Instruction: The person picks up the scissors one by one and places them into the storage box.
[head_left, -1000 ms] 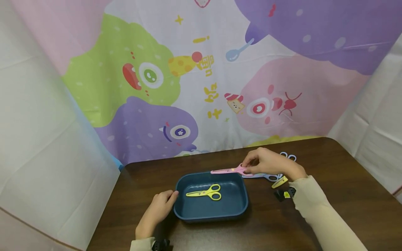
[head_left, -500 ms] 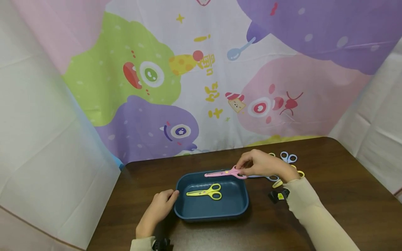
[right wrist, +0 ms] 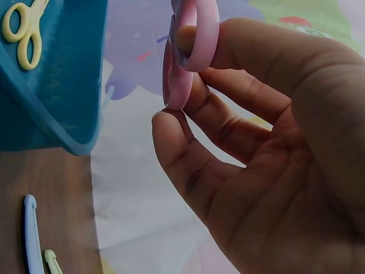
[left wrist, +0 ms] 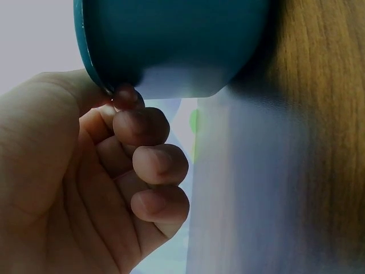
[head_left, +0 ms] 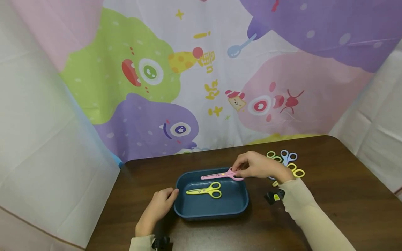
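Observation:
Pink scissors (head_left: 216, 175) hang over the back right part of a dark teal tray (head_left: 210, 216), blades pointing left. My right hand (head_left: 259, 165) pinches them by the finger loops; the right wrist view shows thumb and fingers on the pink loops (right wrist: 202, 34). Inside the tray lie yellow scissors (head_left: 204, 191), blades to the left. At the tray's left end, my left hand (head_left: 159, 205) grips the rim between thumb and forefinger. In the left wrist view its other fingers (left wrist: 159, 162) curl below the tray wall (left wrist: 171, 45).
Right of the tray lie blue scissors (head_left: 287, 157), green scissors (head_left: 272, 155) and more yellow scissors (head_left: 296, 170), partly hidden behind my right hand and wrist. A printed cloth (head_left: 216, 132) hangs behind the brown table (head_left: 333, 202).
My right hand has moved left, carrying the pink scissors from the tray's back right edge to over its inside. My left hand stays on the rim.

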### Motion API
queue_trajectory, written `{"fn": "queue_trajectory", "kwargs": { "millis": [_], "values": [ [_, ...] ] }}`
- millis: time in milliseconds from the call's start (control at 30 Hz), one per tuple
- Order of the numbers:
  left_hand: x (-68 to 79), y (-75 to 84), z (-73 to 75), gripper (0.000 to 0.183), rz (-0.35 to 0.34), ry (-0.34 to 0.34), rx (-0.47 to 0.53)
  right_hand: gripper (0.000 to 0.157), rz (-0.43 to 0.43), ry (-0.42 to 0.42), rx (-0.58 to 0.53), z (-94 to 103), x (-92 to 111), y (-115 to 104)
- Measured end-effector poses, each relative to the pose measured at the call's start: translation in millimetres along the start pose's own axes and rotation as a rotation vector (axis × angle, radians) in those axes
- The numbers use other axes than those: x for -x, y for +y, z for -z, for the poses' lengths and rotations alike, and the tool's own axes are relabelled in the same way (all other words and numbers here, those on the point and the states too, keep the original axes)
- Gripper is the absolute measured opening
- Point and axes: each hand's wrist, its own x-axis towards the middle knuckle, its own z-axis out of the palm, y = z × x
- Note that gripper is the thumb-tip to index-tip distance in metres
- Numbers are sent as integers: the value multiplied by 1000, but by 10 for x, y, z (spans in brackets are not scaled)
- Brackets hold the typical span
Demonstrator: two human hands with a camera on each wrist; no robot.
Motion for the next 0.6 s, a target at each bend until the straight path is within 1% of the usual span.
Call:
{"fn": "queue_trajectory", "kwargs": {
  "millis": [200, 433, 600],
  "values": [
    [-13, -6, 10, 44, -6, 12, -10, 16, 29, -2, -5, -7, -24, -24],
    [-9, 3, 13, 43, -3, 12, -7, 14, 6, -21, -2, -57, -54, -32],
    [-8, 8, -2, 43, -11, 17, -10, 13, 20, -46, -9, -116, -85, -23]
  ]
}}
